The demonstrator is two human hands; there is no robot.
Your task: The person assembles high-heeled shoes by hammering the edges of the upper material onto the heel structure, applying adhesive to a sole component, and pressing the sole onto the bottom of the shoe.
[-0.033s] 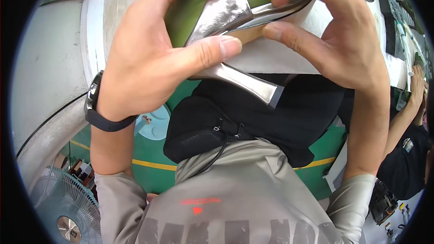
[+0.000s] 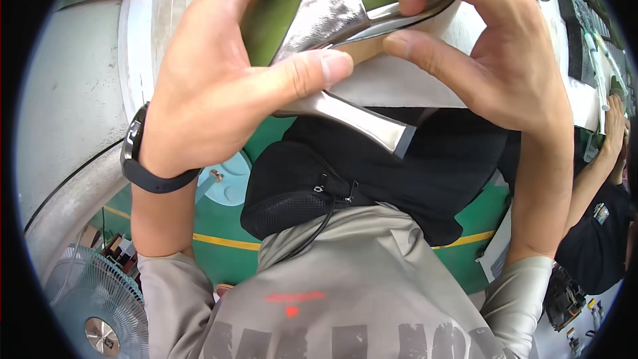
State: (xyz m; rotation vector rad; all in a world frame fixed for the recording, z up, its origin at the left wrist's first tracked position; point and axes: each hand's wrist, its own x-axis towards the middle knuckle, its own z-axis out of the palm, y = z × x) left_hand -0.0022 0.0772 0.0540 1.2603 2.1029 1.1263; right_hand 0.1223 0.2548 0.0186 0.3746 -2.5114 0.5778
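The left hand (image 2: 219, 86) and the right hand (image 2: 492, 46) are both raised close to the camera around a silver shoe (image 2: 332, 13) with a slim metallic heel (image 2: 362, 119) that juts down below the left thumb. The left hand is closed on the shoe, thumb pressed flat along its side and fingers wrapped over the top. The right hand pinches the shoe's thin edge between thumb and forefinger, just right of the left thumb tip. By the look of it, the step in hand is pressing or smoothing the shoe's edge at the sole; the next move would call for a steady hold from the left hand while the right pinch works along the rim.

Behind the shoe lies a pale counter (image 2: 425, 86). Below the shoe, a black pouch (image 2: 299, 193) hangs at the person's chest over a grey shirt (image 2: 345, 292). Down past it is a green floor (image 2: 232, 246) with a yellow line (image 2: 226, 242), and a fan (image 2: 93, 312) to the lower left. Right of the shoe, another person's arm (image 2: 598, 173) reaches to the counter.
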